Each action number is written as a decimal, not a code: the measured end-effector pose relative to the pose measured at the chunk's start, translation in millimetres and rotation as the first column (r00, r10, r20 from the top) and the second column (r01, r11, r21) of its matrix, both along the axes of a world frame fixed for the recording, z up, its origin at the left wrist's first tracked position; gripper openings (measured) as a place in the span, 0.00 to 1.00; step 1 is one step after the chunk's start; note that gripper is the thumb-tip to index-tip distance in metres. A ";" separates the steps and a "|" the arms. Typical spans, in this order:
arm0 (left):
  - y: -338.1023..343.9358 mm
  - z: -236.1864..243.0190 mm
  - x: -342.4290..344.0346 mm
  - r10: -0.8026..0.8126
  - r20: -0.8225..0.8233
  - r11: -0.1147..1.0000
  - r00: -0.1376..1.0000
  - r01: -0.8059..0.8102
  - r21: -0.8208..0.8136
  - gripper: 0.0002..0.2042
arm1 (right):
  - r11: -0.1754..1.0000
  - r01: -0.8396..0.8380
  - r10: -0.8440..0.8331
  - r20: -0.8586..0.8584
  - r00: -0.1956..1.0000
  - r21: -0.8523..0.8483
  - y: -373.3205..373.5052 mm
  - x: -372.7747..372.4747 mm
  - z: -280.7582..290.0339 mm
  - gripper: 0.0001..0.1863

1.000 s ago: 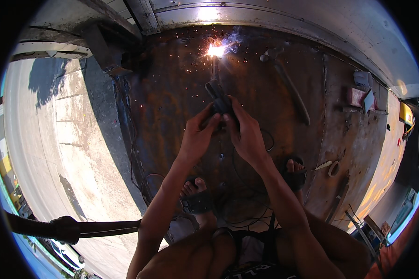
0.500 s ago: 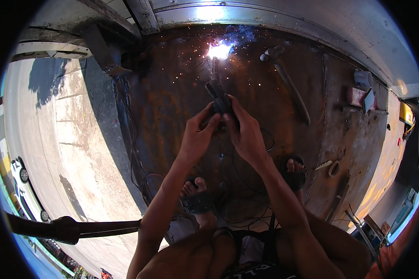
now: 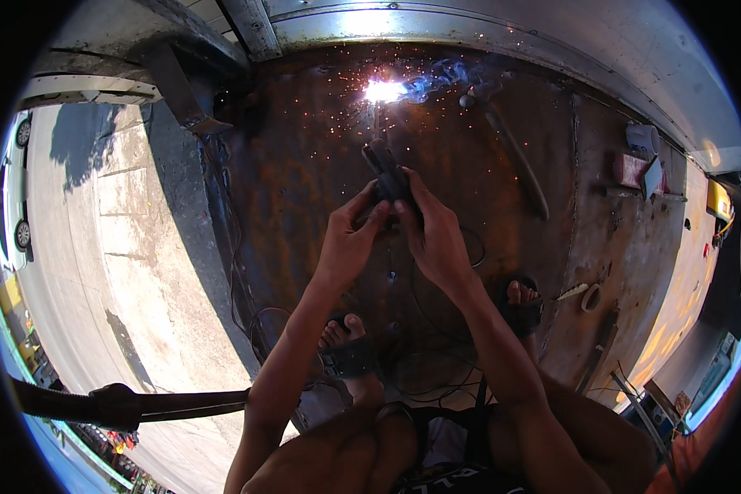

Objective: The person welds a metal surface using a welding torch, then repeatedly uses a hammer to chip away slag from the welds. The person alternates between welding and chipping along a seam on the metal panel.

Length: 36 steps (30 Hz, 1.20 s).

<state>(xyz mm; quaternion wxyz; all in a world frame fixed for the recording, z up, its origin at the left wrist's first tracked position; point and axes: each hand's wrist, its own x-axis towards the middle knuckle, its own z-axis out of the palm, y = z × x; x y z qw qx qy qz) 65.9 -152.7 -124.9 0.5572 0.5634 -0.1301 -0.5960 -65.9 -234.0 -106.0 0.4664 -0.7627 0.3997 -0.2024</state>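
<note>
Both hands are closed round a dark welding electrode holder [image 3: 385,169], my left hand [image 3: 350,235] on one side and my right hand [image 3: 435,235] on the other, thumbs near each other on top. A thin welding rod [image 3: 376,122] sticks out of its far end. At the rod's tip a bright welding arc [image 3: 384,90] burns on the rusty steel plate [image 3: 305,206]. Sparks fly round it and bluish smoke drifts right. The glare hides the rod's tip and the spot being welded.
To the right of the arc lies a hammer [image 3: 514,156]. Farther right are a white cup [image 3: 642,139] and a red box [image 3: 631,170]. A tape roll [image 3: 590,298] rests by my right sandalled foot [image 3: 523,305]. Cables [image 3: 445,387] loop between my feet. Sunlit pavement [image 3: 123,247] borders the plate's left side.
The arc has shifted slightly left, and its smoke now trails farther right. My hands have barely moved. On the road at left, a white car has moved up the picture.
</note>
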 end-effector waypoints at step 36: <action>-0.8 4.1 1.2 0.000 -0.040 1.000 0.999 0.000 0.013 0.25 | 0.999 0.003 -0.002 -0.020 1.000 0.035 -1.4 1.0 2.9 0.22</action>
